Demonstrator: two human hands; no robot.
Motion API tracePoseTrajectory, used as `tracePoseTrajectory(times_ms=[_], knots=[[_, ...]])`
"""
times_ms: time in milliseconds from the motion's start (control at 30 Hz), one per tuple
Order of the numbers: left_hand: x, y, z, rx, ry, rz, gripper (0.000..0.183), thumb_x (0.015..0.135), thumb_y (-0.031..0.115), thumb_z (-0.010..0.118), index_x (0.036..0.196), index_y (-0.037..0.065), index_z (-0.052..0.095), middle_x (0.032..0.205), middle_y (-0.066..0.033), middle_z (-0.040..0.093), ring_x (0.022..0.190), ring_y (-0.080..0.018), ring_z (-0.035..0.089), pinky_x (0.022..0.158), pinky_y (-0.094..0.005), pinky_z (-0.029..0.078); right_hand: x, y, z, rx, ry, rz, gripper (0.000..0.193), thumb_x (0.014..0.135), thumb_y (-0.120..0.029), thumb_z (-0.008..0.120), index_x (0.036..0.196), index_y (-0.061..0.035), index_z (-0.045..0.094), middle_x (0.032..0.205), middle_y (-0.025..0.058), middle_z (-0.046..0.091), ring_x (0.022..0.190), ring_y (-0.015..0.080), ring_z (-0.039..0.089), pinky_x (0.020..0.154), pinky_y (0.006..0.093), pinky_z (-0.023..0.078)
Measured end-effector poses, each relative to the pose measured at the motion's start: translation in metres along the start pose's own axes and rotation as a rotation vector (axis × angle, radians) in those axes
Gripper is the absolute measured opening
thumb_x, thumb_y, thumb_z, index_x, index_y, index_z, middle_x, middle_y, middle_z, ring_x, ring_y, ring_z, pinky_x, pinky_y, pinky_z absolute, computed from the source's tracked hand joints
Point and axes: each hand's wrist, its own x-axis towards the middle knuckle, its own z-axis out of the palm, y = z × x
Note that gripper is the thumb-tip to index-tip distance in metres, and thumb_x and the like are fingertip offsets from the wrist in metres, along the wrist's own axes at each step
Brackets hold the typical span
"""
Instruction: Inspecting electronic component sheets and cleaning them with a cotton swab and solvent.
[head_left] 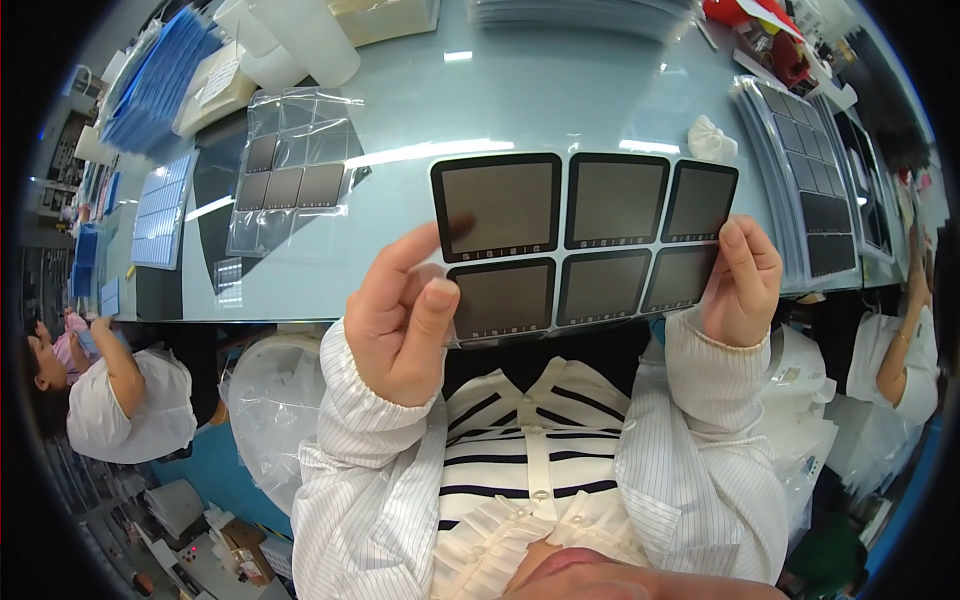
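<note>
Above the near edge of the table I hold up a clear sheet (590,250) carrying several dark grey rectangular panels with black borders, set in two rows. It is tilted, its lower edge toward me. My left hand (395,320) grips its left edge, thumb in front over the lower corner panel and the other fingers partly hidden behind. On the right edge, my right hand (742,285) pinches the sheet between thumb and fingers. Both cuffs are white and finely striped.
A clear pocket sheet (290,215) with a few dark panels lies left. Blue-tinted sheets (155,85) and white rolls (310,45) stand far left. At right are stacked panel sheets (800,170) and a crumpled white wad (712,138). Other people (130,400) sit on both sides.
</note>
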Motion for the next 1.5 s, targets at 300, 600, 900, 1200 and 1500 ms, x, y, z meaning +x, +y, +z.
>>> tracePoseTrajectory(times_ms=[300,600,900,1200,1500], knots=[[0.007,-0.014,-0.008,0.02,-0.335,0.105,0.019,0.077,0.012,0.069,0.085,-0.003,0.062,0.072,-0.0078,0.059,0.055,-0.0137,0.049,0.052,-0.0227,0.039,0.001,0.005,0.007,-0.065,0.129,-0.07,0.012,0.086,-0.01,0.056,0.09,0.0013,0.06,0.083,0.0041,0.061,0.076,0.0108,0.056,0.071,0.0207,0.041],[0.001,-0.023,-0.005,-0.422,-0.24,0.122,0.017,0.069,0.009,0.074,0.072,-0.004,0.063,0.065,-0.0101,0.062,0.054,-0.0165,0.055,0.052,-0.0233,0.04,0.015,0.037,0.018,0.072,-0.002,0.452,0.012,0.086,-0.012,0.056,0.086,0.0,0.059,0.075,0.0034,0.061,0.065,0.0088,0.056,0.061,0.0206,0.045],[0.005,-0.008,-0.007,-0.092,-0.182,0.077,0.012,0.07,0.007,0.074,0.076,0.002,0.066,0.059,-0.0033,0.057,0.049,-0.0102,0.044,0.047,-0.0219,0.034,0.019,0.028,0.007,0.025,0.063,0.311,0.012,0.086,-0.011,0.056,0.089,-0.0002,0.06,0.079,0.0026,0.061,0.07,0.0087,0.056,0.067,0.0206,0.044],[0.0,-0.01,-0.012,0.19,-0.129,0.045,0.035,0.082,0.0,0.058,0.115,-0.004,0.049,0.083,-0.0066,0.057,0.073,-0.0117,0.049,0.071,-0.024,0.042,-0.016,0.013,0.039,-0.336,0.299,-0.366,0.01,0.088,-0.006,0.055,0.086,0.0035,0.057,0.071,-0.001,0.053,0.058,0.0019,0.039,0.05,0.0171,0.028],[0.0,-0.007,0.01,0.228,0.008,0.235,0.103,0.066,0.01,0.077,0.135,-0.008,0.002,0.096,-0.0148,0.054,0.059,-0.0119,0.047,0.062,-0.0228,0.041,-0.036,0.029,0.051,-0.287,0.118,-0.322,0.007,0.088,-0.001,0.052,0.09,0.0053,0.055,0.08,0.0029,0.055,0.072,0.0058,0.047,0.067,0.0158,0.035]])
